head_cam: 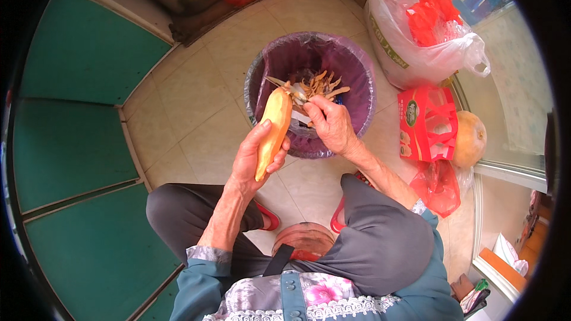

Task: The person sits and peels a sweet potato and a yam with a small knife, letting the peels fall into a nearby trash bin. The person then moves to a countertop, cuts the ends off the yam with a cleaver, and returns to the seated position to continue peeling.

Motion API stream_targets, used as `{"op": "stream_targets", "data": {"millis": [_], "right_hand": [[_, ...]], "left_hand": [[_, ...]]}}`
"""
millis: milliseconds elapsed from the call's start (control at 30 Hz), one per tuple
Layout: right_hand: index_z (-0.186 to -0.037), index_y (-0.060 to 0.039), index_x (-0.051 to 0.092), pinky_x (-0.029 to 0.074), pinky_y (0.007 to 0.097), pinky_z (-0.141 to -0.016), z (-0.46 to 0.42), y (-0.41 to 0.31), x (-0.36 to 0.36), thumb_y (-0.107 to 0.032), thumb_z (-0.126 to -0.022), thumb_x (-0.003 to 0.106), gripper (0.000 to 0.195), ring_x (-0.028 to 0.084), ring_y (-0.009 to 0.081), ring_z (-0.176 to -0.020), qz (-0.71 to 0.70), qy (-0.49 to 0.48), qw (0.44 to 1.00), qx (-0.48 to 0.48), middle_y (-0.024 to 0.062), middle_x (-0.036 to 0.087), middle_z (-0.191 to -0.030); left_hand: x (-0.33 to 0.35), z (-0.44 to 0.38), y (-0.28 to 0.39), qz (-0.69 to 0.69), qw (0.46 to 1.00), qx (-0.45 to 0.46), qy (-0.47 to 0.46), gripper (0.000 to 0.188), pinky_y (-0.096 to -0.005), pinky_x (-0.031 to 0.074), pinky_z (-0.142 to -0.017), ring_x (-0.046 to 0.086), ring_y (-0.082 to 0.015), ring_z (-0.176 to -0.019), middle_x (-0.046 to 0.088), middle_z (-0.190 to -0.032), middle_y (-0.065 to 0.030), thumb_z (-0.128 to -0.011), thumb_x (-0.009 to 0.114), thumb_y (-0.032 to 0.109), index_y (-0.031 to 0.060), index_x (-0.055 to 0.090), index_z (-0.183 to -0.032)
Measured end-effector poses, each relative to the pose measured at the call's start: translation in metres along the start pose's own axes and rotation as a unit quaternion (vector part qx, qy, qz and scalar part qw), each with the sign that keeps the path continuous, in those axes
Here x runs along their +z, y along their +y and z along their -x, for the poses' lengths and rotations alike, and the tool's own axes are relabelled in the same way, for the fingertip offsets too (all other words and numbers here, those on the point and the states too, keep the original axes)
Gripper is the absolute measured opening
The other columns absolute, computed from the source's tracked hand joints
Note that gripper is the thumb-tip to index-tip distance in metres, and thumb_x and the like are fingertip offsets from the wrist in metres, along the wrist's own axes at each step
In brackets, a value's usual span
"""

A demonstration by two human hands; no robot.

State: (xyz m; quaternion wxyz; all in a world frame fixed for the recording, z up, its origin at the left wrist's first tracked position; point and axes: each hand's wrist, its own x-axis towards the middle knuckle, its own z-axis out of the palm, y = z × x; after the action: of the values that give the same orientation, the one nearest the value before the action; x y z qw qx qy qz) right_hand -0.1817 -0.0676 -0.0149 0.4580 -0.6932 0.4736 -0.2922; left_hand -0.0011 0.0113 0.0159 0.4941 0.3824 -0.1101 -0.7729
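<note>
My left hand grips a long peeled sweet potato, its orange flesh bare along the side facing me. The tuber slants upward, with its far end above the left part of a round bin lined with a purple plastic bag. In my right hand is a small knife; the fingers cover its handle. The blade lies at the tuber's far tip, apparently touching it. Beneath the knife, brownish peel strips are heaped in the bin, partly hidden by my hand and the blade.
Green cabinet doors run along the left. At the right stand a large white plastic bag stuffed with other bags, a red carton bag, and a pumpkin. A red stool is between my legs, on tiled floor.
</note>
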Motion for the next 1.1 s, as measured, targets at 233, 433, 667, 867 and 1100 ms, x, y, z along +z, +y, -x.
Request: {"op": "stream_targets", "data": {"millis": [233, 433, 667, 867, 1100], "right_hand": [[-0.088, -0.0012, 0.059, 0.045, 0.0358, -0.058, -0.001, 0.015, 0.003, -0.025, -0.094, 0.053, 0.025, 0.056, 0.0227, -0.061, 0.015, 0.037, 0.999, -0.027, 0.0139, 0.057, -0.067], [-0.088, -0.0008, 0.059, 0.046, 0.0341, -0.058, -0.006, 0.01, -0.006, -0.027, -0.094, 0.053, 0.028, 0.059, 0.0222, -0.061, -0.124, 0.055, 0.991, 0.018, 0.0128, 0.058, -0.067], [-0.089, -0.0022, 0.06, 0.046, 0.0337, -0.061, 0.007, -0.005, -0.003, -0.026, -0.094, 0.054, 0.025, 0.06, 0.0233, -0.066, -0.065, -0.033, 0.997, -0.037, 0.0132, 0.059, -0.071], [-0.089, -0.0008, 0.06, 0.045, 0.033, -0.058, -0.004, 0.01, 0.002, -0.023, -0.094, 0.053, 0.024, 0.056, 0.0169, -0.063, -0.008, 0.038, 0.997, -0.072, 0.012, 0.057, -0.067], [-0.089, -0.0007, 0.059, 0.042, 0.0296, -0.052, 0.001, 0.012, -0.004, -0.022, -0.097, 0.051, 0.024, 0.05, 0.0107, -0.056, -0.115, 0.03, 0.992, -0.047, 0.0005, 0.053, -0.063]], "left_hand": [[0.0, 0.001, -0.003, -0.01, 1.0, -0.004, 0.013, 0.041, -0.0208, 0.035, -0.036, 0.045, -0.0112, -0.046, 0.058, -0.079, -0.0132, -0.094, 0.049, 0.039, 0.0012, 0.048, -0.11], [0.004, 0.0, 0.003, -0.033, 0.999, 0.021, -0.013, 0.042, -0.0195, 0.037, -0.038, 0.046, -0.0114, -0.047, 0.059, -0.084, -0.0159, -0.095, 0.046, 0.037, 0.0008, 0.047, -0.116], [0.007, 0.002, -0.002, 0.011, 0.999, 0.014, 0.05, 0.044, -0.0198, 0.043, -0.044, 0.052, -0.0135, -0.063, 0.058, -0.095, -0.0177, -0.095, 0.047, 0.036, -0.0004, 0.046, -0.12], [-0.007, -0.005, -0.006, -0.047, 0.999, 0.028, -0.001, 0.043, -0.0227, 0.045, -0.05, 0.056, -0.0147, -0.066, 0.061, -0.091, -0.0152, -0.094, 0.049, 0.036, -0.0009, 0.05, -0.115], [0.01, 0.004, 0.002, -0.039, 0.998, 0.043, 0.003, 0.041, -0.0241, 0.047, -0.053, 0.059, -0.0166, -0.068, 0.063, -0.091, -0.0151, -0.095, 0.047, 0.035, -0.0002, 0.05, -0.116]]}}
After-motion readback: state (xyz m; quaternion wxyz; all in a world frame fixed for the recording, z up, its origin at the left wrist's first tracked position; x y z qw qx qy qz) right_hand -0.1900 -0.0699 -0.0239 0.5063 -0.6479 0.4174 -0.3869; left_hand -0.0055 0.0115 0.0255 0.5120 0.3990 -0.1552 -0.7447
